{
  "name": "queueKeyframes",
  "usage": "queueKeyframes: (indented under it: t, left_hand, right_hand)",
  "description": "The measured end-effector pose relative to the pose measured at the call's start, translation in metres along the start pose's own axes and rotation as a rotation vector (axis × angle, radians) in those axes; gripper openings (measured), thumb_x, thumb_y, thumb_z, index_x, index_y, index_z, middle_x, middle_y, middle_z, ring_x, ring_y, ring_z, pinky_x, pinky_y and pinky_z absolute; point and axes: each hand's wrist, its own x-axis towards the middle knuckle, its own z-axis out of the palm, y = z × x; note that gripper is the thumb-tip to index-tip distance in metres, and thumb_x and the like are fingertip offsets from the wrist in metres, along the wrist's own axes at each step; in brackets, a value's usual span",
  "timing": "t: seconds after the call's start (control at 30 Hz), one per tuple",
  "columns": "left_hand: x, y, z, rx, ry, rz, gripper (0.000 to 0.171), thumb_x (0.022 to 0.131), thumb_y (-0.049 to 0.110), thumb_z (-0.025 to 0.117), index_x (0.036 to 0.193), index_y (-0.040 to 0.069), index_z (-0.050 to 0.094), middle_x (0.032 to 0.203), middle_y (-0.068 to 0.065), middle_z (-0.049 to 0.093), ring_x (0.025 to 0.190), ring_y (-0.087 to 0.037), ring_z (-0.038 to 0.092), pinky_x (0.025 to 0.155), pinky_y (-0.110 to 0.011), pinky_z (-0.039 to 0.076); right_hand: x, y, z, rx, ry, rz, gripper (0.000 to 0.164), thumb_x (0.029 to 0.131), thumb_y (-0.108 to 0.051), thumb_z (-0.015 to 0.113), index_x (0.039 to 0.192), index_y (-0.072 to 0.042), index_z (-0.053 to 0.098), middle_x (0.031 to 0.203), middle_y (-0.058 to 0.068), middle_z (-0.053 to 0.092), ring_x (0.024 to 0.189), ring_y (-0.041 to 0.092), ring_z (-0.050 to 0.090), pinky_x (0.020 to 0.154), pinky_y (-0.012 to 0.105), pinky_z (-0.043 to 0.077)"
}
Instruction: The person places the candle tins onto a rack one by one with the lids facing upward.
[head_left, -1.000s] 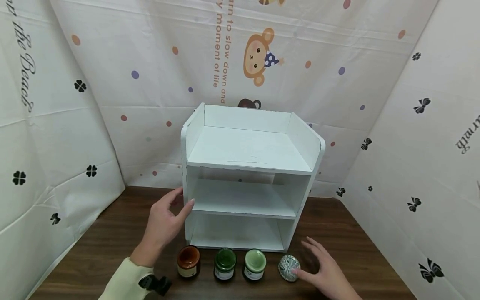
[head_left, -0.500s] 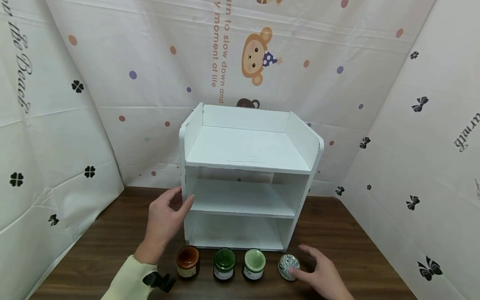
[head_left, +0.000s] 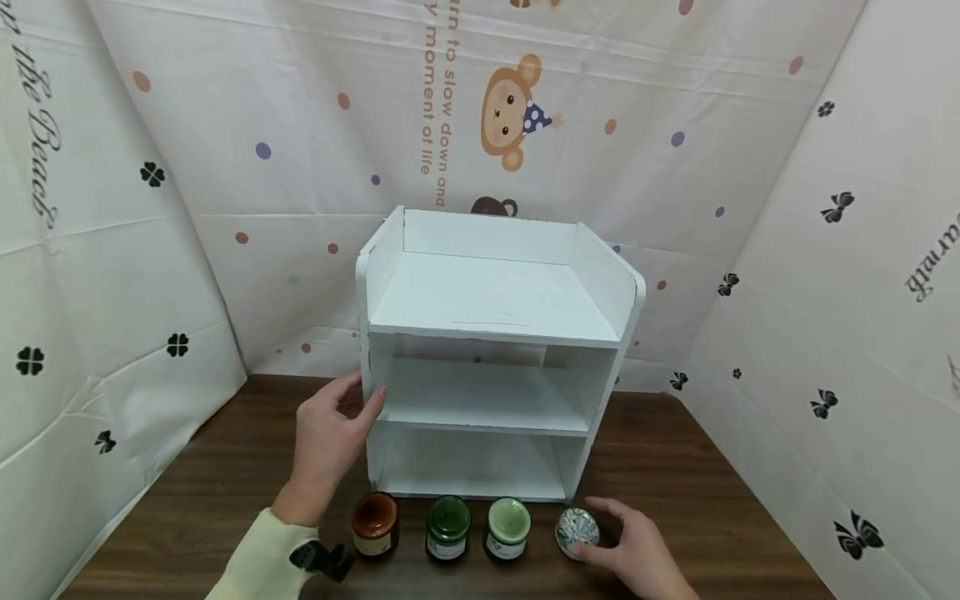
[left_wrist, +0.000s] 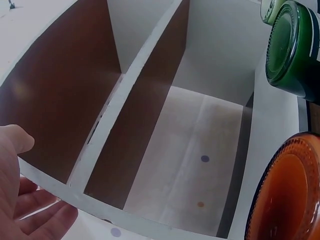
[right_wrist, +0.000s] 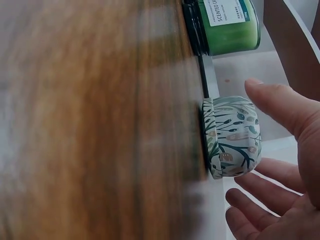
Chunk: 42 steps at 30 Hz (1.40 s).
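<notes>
The right hand (head_left: pixel 633 546) has its thumb and fingers spread, with the upturned, leaf-patterned tin (head_left: pixel 576 529) between them. In the head view the thumb tip overlaps the tin's near edge, the index finger arches past its far right side, and the palm lies to its right. The right wrist view shows the other fingers loosely bent below the tin; whether any fingertip touches it, I cannot tell.

The left hand (head_left: pixel 327 437) straddles the left side panel of the white shelf unit (head_left: pixel 495 335), thumb apart from the fingers: thumb before the front edge, fingers outside. How firmly it presses cannot be told.

The tin sits on the brown wooden tabletop (head_left: pixel 720 517), just off the shelf unit's right front corner. Leftward along that front edge stand a light-green candle jar (head_left: pixel 508 529), a dark-green glass jar (head_left: pixel 448 527) and, off the left front corner, an amber glass jar (head_left: pixel 374 525). The light-green one rests bottom up on its black lid (right_wrist: pixel 195 27). Beyond the tabletop's back edge hangs a printed cloth (head_left: pixel 300 192) with a cartoon monkey (head_left: pixel 504 112).
</notes>
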Motion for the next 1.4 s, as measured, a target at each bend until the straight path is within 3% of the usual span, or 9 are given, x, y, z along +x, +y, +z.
queueKeyframes:
  t: [0.33,0.6,1.03,1.4]
  left_hand:
    - [0.0005,-0.0007,0.0016,0.012,0.003,0.003,0.037,0.089,0.025,0.081,0.121,0.007,0.075,0.107,-0.011,0.078,0.090,-0.025,0.076,0.073,-0.044,0.064]
    - [0.0008,-0.0035,0.0036,0.007,0.016,0.001,0.034,0.089,0.023,0.081,0.118,0.006,0.076,0.104,-0.014,0.079,0.088,-0.028,0.076,0.072,-0.047,0.063]
    - [0.0020,-0.0015,0.0020,0.006,0.018,-0.016,0.032,0.090,0.020,0.079,0.117,0.004,0.076,0.107,-0.017,0.078,0.089,-0.031,0.077,0.074,-0.048,0.063]
    - [0.0029,0.0006,0.0016,0.009,0.014,-0.015,0.031,0.091,0.021,0.079,0.116,0.002,0.076,0.103,-0.017,0.079,0.087,-0.031,0.077,0.073,-0.048,0.063]
  right_hand:
    - [0.0031,0.0002,0.0032,0.005,-0.044,-0.019,0.071,0.071,-0.041,0.093,0.129,-0.009,0.067,0.127,0.009,0.071,0.121,0.035,0.064,0.098,0.058,0.052]
    - [0.0051,0.0018,0.0052,0.002,-0.056,-0.035,0.073,0.069,-0.041,0.094,0.129,-0.008,0.067,0.125,0.008,0.072,0.121,0.035,0.064,0.099,0.060,0.051]
    - [0.0073,-0.0008,0.0054,-0.014,-0.067,-0.063,0.073,0.068,-0.036,0.095,0.128,-0.006,0.067,0.121,0.005,0.073,0.112,0.025,0.066,0.092,0.045,0.056]
    - [0.0081,-0.0015,0.0052,-0.016,-0.074,-0.024,0.075,0.067,-0.041,0.095,0.127,-0.007,0.068,0.120,0.006,0.073,0.111,0.026,0.066,0.093,0.052,0.055]
